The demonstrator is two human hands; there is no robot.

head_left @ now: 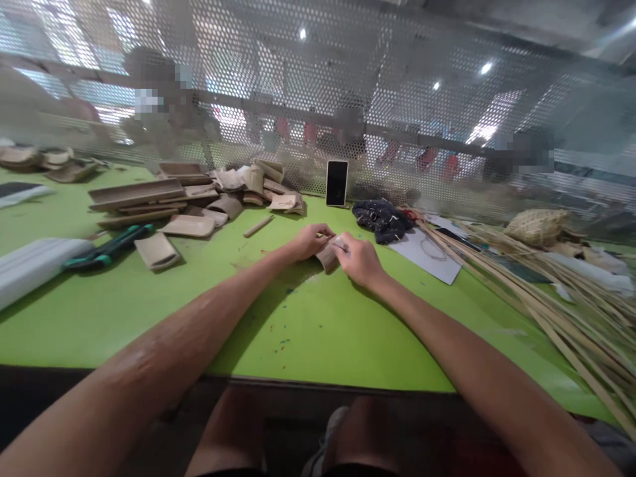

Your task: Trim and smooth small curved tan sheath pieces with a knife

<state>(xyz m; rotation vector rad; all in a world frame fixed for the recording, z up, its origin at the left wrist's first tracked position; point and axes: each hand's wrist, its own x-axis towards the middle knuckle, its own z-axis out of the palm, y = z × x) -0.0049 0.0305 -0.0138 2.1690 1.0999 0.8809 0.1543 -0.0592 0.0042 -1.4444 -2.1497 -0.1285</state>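
A short curved piece of bamboo (328, 258) rests on the green table in front of me. My left hand (311, 242) has its fingers closed on the far left part of this piece. From the right, my right hand (362, 260) is closed in a pinch on a slim, pale tool (340, 245), whose tip meets the bamboo's upper side. Its exact kind is too small to tell, and my fingers cover most of it. Fine pale shavings (311, 278) lie just below the bamboo.
Split bamboo pieces (136, 193) are heaped at the back left, near a green-and-black handled tool (106, 252). A phone (336, 183) stands against the perforated screen (278, 99). Dark cloth (381, 220), paper (427, 255) and long bamboo strips (541, 298) lie rightward. People are visible behind the screen.
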